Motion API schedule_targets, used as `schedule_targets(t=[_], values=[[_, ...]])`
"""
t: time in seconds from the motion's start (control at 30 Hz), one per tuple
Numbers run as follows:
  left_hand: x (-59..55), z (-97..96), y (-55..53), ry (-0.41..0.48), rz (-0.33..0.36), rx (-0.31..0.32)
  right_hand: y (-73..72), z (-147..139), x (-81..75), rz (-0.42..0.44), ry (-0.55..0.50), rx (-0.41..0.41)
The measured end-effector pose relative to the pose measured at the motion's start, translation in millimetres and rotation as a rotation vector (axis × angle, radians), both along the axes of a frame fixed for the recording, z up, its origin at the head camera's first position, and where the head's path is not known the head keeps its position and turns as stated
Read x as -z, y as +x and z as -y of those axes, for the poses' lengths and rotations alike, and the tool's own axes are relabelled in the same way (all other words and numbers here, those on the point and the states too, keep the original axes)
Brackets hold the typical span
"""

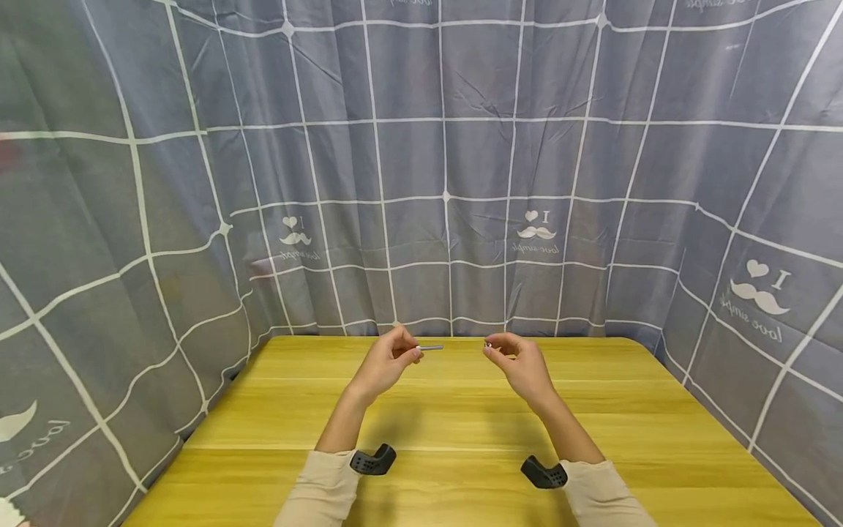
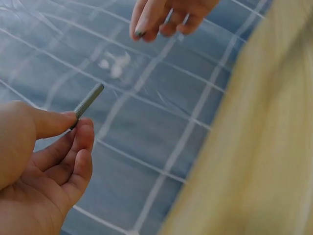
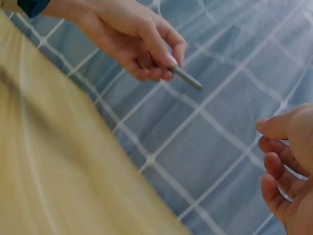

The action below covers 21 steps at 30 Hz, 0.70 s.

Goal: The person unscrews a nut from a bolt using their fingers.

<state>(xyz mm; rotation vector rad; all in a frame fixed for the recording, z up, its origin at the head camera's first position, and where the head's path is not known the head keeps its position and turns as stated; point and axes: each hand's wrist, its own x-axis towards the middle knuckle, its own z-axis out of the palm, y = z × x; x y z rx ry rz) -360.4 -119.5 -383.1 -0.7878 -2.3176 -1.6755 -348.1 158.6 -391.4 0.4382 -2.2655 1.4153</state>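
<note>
My left hand (image 1: 388,362) pinches a thin grey metal bolt (image 2: 89,101) between thumb and index finger. Its threaded shaft sticks out toward the right hand, while the held end is hidden by the fingertips. Across a gap, my right hand (image 1: 523,366) has thumb and fingers curled together around a small metal piece (image 1: 488,345), too small to tell its exact shape. In the right wrist view that piece is hidden behind the thumb and fingers. Both hands are raised above the far part of the table, and the bolt touches nothing but the left hand.
A yellow wood-grain table (image 1: 461,417) lies below the hands. Grey curtains (image 1: 408,161) with white grid lines hang behind it and along both sides. A black wrist device (image 1: 374,460) sits at the left cuff, another black device (image 1: 544,473) at the right.
</note>
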Motion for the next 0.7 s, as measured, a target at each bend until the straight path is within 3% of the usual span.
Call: schedule_targets(t=[0.23, 0.47, 0.57, 0.7], values=[[33.6, 12.8, -21.1, -0.074, 0.095, -0.045, -17.8, -23, 35.4, 0.104, 0.024, 0.069], [66.4, 25.0, -34.2, -0.167, 0.144, -0.123, -27.7, -41, 69.3, 0.176, 0.061, 0.1], [79.7, 24.3, -37.2, -0.233, 0.142, -0.124, -30.1, -48, 85.8, 0.205, 0.085, 0.131], [90.1, 18.9, -40.6, -0.275, 0.099, -0.128, -32.3, -56, 100.8, 0.168, 0.147, 0.175]])
